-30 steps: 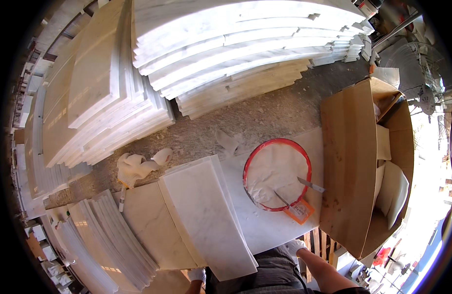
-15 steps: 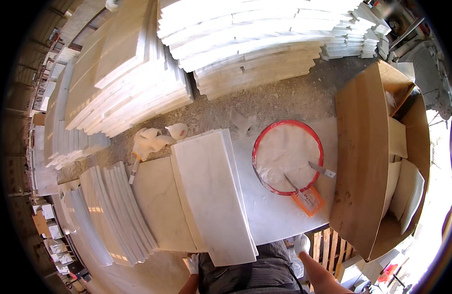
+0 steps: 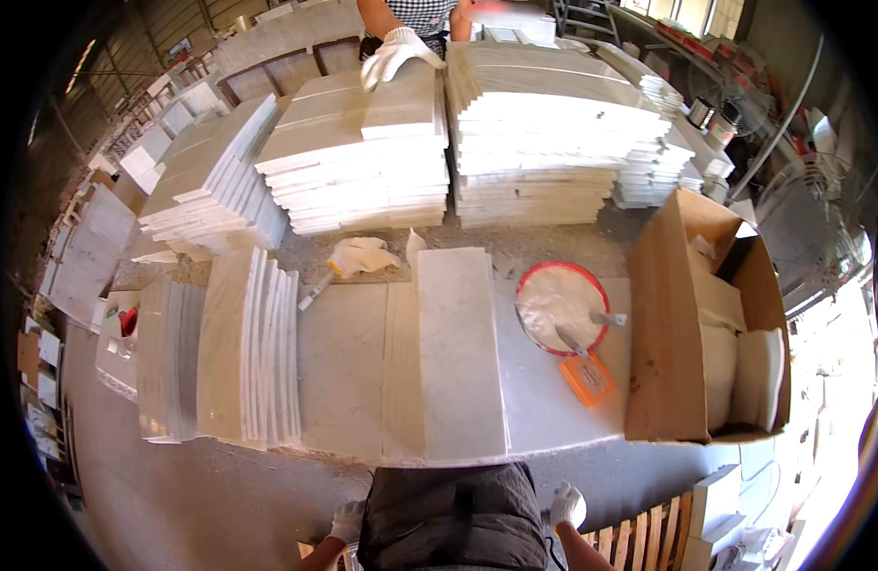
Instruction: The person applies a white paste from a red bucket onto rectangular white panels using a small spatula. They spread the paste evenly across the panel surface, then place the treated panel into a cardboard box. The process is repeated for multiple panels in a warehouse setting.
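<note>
My left hand [image 3: 347, 521], in a white glove, hangs beside my dark apron [image 3: 453, 514], below the table's front edge. Its fingers are too small and partly hidden to make out. On the apron's other side hangs my right hand [image 3: 569, 504], also gloved in white, fingers loosely bent and nothing seen in it. Nearest to me on the table lies a pale stone slab [image 3: 461, 352], apart from both hands. To its right stands a red-rimmed tub [image 3: 553, 303] of white paste with two putty knives, one [image 3: 608, 319] at its right rim. An orange-edged box [image 3: 586, 380] lies just in front.
Upright slabs [image 3: 249, 352] stand at the table's left. A cardboard box [image 3: 663, 333] with padding rises at the right. Slab stacks [image 3: 358, 162] line the back, where another person's gloved hand [image 3: 398, 59] rests. A wooden pallet [image 3: 639, 535] lies low at the right.
My view has tilted up and drawn back, so the table sits farther off and the other person shows behind the stacks. My hands still hang at my sides.
</note>
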The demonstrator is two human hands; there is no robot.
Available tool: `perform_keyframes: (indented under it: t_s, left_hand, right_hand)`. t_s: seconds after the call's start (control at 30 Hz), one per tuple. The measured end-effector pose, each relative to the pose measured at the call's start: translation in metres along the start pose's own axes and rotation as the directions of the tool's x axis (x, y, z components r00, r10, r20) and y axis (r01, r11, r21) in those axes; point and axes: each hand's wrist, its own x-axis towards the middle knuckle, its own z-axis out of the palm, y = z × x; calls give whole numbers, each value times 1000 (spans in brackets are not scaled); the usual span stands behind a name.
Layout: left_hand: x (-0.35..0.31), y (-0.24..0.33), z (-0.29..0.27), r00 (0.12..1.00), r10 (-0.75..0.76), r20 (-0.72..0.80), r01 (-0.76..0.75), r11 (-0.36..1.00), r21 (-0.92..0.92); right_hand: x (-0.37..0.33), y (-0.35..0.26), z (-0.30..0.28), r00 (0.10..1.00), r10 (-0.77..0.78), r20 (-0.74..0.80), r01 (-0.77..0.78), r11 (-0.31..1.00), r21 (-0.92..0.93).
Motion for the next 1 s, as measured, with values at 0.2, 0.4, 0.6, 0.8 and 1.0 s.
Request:
perform_keyframes:
  t_s: [0.2, 0.4, 0.6, 0.8, 1.0]
  left_hand:
    - [10, 37, -35, 994, 0, 107, -10, 995, 97]
    - [10, 28, -32, 999, -7, 44, 7, 1000, 7]
    - [40, 13, -39, 980, -118, 162, 66, 954, 294]
    - [61, 149, -275, 991, 89, -100, -115, 946, -302]
    - [163, 192, -339, 799, -3, -602, -243, 913, -327]
  right_hand:
    - [24, 1, 4, 997, -41, 64, 38, 999, 39]
    - [30, 26, 26, 994, -109, -4, 109, 990, 88]
    - [37, 28, 29, 958, -212, 195, 195, 975, 102]
    - [34, 18, 9, 902, -333, 274, 320, 943, 93]
    - [23, 5, -4, 926, -309, 216, 297, 951, 84]
